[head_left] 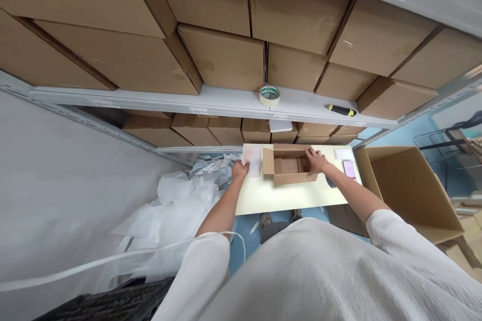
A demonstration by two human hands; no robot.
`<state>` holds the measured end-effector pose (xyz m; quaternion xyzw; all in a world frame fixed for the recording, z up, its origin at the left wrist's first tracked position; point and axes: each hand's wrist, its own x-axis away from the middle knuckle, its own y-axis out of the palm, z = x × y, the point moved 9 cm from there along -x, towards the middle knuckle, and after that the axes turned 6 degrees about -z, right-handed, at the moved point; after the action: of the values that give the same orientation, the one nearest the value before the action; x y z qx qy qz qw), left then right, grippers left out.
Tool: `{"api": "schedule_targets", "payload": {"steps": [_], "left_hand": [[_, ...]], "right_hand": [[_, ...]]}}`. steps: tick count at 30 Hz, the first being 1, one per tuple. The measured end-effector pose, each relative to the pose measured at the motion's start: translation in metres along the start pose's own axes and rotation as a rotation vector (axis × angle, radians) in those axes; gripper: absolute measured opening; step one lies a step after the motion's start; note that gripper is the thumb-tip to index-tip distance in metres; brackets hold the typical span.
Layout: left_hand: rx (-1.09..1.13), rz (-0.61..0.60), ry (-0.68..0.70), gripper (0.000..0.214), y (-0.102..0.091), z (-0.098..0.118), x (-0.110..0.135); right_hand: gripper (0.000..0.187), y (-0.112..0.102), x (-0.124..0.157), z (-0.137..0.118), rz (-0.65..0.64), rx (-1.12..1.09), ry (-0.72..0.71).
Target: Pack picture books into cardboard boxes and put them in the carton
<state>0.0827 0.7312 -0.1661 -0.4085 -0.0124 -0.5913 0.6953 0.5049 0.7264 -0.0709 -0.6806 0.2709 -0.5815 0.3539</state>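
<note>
A person's left hand point(240, 169) is touching a pale sheet point(253, 161) at the far left of the table point(286, 199), grip unclear. The right hand point(316, 160) is clasping the right wall of the small open box point(288, 166), mid-table.

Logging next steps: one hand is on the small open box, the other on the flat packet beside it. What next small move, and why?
Probably lift the flat packet with the left hand into the small box: its flaps stand open, it looks empty, and the right hand rests on its right side.
</note>
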Motion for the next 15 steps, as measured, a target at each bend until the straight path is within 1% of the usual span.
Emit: {"api": "schedule_targets", "payload": {"steps": [5,8,12,15], "left_hand": [[-0.214,-0.028,-0.125,0.041,0.014,-0.010,-0.014],[-0.302,0.008,-0.140,0.046,0.020,-0.009,-0.017],[-0.353,0.086,-0.142,0.054,0.024,-0.007,-0.020],[-0.359,0.092,-0.160,0.052,0.025,-0.008,-0.023]], "right_hand": [[0.158,0.000,0.003,0.000,-0.027,0.027,0.029],[0.160,-0.002,0.005,0.000,-0.026,0.039,0.037],[0.162,0.000,0.006,0.001,-0.014,0.020,0.009],[0.160,0.001,0.004,0.003,0.005,0.010,-0.014]]}}
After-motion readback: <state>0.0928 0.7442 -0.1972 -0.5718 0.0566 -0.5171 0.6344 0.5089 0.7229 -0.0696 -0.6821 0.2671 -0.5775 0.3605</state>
